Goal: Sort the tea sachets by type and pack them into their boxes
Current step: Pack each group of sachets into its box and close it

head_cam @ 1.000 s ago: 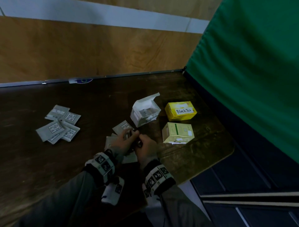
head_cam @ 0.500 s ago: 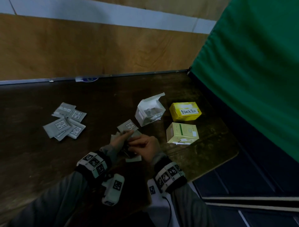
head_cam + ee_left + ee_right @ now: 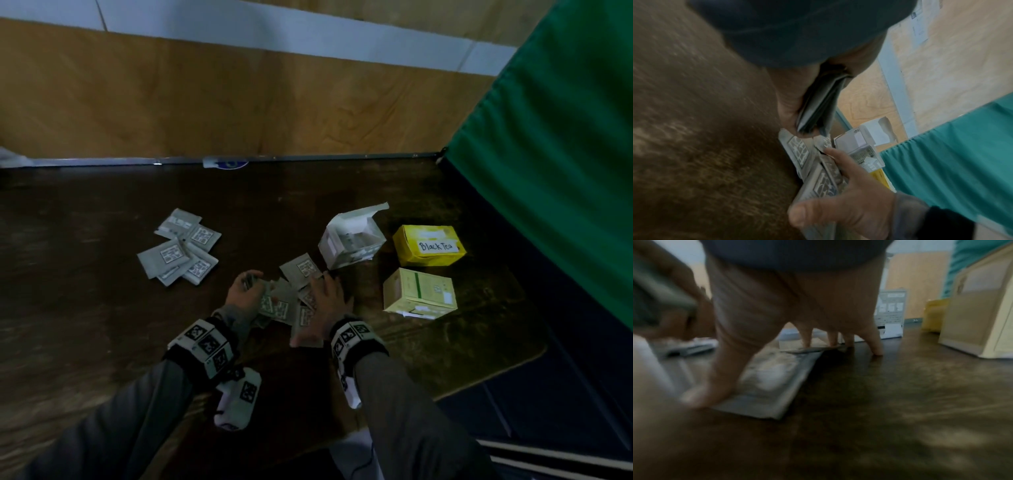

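Observation:
My left hand (image 3: 247, 291) grips a small stack of grey sachets (image 3: 818, 104) on edge, just above the table. To its right, my right hand (image 3: 323, 301) is spread flat, thumb and fingertips (image 3: 876, 348) pressing on loose grey sachets (image 3: 275, 306) lying on the dark table (image 3: 102, 325). One more sachet (image 3: 301, 270) lies just beyond them. A separate pile of sachets (image 3: 180, 251) lies further left. A white box (image 3: 352, 240) stands open behind my right hand. A yellow "Black Tea" box (image 3: 428, 245) and a pale yellow box (image 3: 419, 291) stand closed to the right.
A wooden wall panel (image 3: 239, 102) runs along the table's far edge. A green curtain (image 3: 548, 154) hangs at the right. The table's rounded front right corner (image 3: 534, 353) lies just past the pale box, with dark floor beyond.
My right hand has left the stack held between both hands and come down flat onto the loose sachets. The left hand keeps the stack and has shifted slightly left.

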A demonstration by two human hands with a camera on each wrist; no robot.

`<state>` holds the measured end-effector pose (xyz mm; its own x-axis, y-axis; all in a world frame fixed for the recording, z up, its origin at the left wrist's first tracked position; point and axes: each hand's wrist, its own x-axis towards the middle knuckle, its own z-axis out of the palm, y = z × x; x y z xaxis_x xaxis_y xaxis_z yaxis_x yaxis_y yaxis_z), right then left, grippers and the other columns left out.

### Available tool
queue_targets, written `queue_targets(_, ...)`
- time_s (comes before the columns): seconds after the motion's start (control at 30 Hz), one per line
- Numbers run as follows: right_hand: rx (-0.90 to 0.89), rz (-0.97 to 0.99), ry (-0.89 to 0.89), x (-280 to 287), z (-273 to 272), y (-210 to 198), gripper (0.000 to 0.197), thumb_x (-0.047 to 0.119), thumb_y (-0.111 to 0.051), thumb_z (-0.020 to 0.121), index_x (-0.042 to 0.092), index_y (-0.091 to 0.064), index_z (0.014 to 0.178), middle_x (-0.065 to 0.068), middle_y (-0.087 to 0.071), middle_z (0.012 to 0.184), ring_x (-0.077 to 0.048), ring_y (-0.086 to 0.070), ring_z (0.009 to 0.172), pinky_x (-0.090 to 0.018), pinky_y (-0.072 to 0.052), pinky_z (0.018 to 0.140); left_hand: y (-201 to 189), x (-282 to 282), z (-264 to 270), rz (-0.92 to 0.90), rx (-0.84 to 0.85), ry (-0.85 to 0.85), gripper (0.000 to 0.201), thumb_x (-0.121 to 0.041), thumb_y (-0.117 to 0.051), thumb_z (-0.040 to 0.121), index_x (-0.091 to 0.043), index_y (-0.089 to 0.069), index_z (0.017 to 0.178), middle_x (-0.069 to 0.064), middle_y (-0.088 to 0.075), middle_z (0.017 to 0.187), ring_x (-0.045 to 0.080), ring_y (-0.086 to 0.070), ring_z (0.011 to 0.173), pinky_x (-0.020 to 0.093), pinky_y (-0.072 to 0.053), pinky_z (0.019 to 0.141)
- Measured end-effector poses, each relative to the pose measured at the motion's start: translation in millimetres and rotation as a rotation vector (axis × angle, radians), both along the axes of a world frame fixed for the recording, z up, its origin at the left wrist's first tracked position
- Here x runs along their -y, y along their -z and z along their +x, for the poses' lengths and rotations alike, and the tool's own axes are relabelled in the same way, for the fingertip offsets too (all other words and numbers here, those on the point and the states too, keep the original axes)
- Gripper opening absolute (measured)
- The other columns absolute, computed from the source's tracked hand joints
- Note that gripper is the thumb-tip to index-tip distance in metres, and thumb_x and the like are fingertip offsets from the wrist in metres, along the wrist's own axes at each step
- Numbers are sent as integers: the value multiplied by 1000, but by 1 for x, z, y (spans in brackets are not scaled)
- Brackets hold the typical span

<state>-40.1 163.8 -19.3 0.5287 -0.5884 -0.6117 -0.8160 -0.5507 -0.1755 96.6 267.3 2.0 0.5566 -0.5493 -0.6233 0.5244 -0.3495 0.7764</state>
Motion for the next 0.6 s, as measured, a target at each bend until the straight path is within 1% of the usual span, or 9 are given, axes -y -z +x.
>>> queue_targets(0.03, 16, -3, 16, -1, 3, -2, 125, 56, -84, 49, 37, -6, 145, 3, 9, 155, -32, 7, 144, -66, -12, 110, 1, -1, 1, 7, -3, -16, 20, 2, -41, 92, -11, -48, 105, 12, -57, 86, 21, -55, 65, 32, -46, 58)
queue_targets(0.1, 54, -10, 30, -2, 6, -5, 101, 49, -85, 52, 36, -27, 135, 2, -12, 145, -32, -13, 137, -59, -26, 106, 3, -2, 3, 14, -12, -31, 20, 2, -41, 93, -12, -48, 106, 11, -58, 85, 21, -55, 66, 32, -47, 59)
queue_targets(0.13, 61, -6, 35, -3, 7, -7, 90, 44, -85, 54, 34, -34, 129, 1, -19, 139, -30, -19, 133, -55, -32, 104, 4, -2, 4, 16, -20, -35, 20, 1, -42, 93, -12, -48, 107, 10, -59, 86, 20, -55, 66, 32, -47, 60)
queue_targets(0.2, 60, 34, 65, -4, 9, -10, 75, 36, -85, 58, 30, -41, 120, -1, -27, 133, -29, -24, 128, -50, -37, 102, 5, 0, 4, 22, -33, -31, 20, -2, -44, 93, -12, -49, 109, 8, -58, 83, 20, -56, 66, 32, -47, 60)
queue_targets(0.27, 28, 60, 107, -4, 10, -11, 72, 32, -85, 59, 30, -41, 116, -3, -30, 132, -31, -26, 128, -51, -39, 100, 5, 1, 2, 21, -50, -27, 19, -2, -45, 93, -14, -49, 108, 7, -56, 80, 20, -56, 65, 31, -47, 59)
queue_targets(0.33, -19, 74, 169, -4, 12, -14, 74, 30, -86, 57, 31, -40, 115, -4, -29, 132, -32, -28, 128, -55, -40, 98, 4, 2, 0, 11, -60, -22, 19, -2, -46, 93, -13, -49, 107, 7, -55, 80, 20, -55, 65, 31, -46, 58)
queue_targets(0.43, -51, 59, 293, -6, 9, -14, 73, 32, -88, 54, 29, -44, 113, -5, -25, 132, -32, -28, 128, -53, -43, 96, 7, 1, 1, 22, -61, -7, 19, -3, -48, 92, -14, -48, 108, 9, -57, 84, 20, -56, 67, 32, -47, 59)
queue_targets(0.53, -10, 1, 262, -9, -2, -12, 70, 40, -88, 50, 30, -47, 107, -2, -20, 131, -30, -24, 126, -49, -41, 96, 9, 0, 3, 33, -59, -4, 20, -5, -51, 91, -17, -49, 107, 11, -57, 92, 21, -57, 70, 33, -49, 63)
queue_targets(0.6, 35, 60, 241, -7, -11, -11, 69, 47, -84, 55, 32, -50, 114, 1, -18, 134, -27, -20, 128, -46, -39, 99, 11, -1, 4, 38, -52, -5, 21, -6, -50, 91, -17, -49, 109, 10, -56, 93, 20, -57, 71, 33, -48, 62)
